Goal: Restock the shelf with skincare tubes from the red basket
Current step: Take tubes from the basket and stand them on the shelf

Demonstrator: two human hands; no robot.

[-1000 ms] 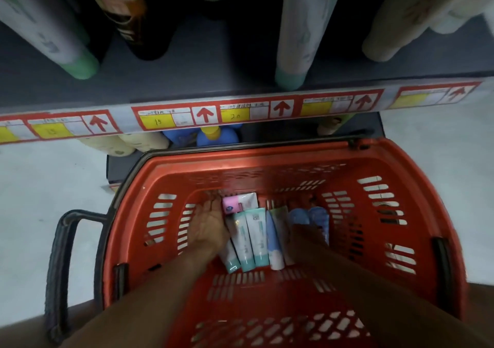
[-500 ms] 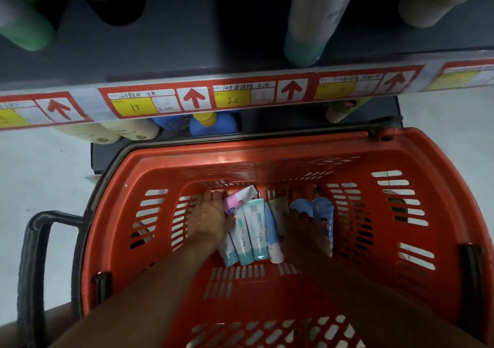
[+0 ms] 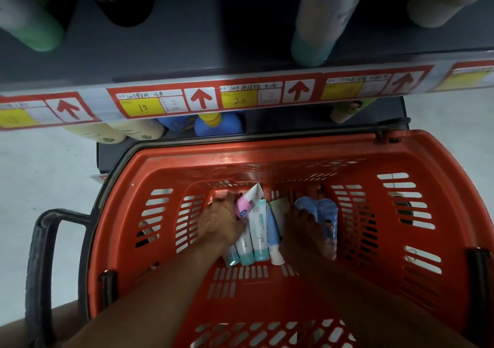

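Observation:
The red basket stands below the shelf edge. Several skincare tubes lie on its floor: white tubes with teal caps, a pale blue tube and darker blue tubes. My left hand is inside the basket, fingers closed on a white tube with a pink cap, which is tilted up off the others. My right hand lies in shadow over the blue tubes, fingertips touching them; its grip is unclear.
Red price labels with arrows run along the shelf strip. Tall bottles stand on the shelf above, one teal-capped, one green-capped. Blue bottles and cream bottles sit on a lower shelf. The basket's black handle sticks out left.
The pink-capped tube lay flat across the others; my left hand has closed on it and tipped it upward. My right hand has stayed on the blue tubes. The view has shifted slightly.

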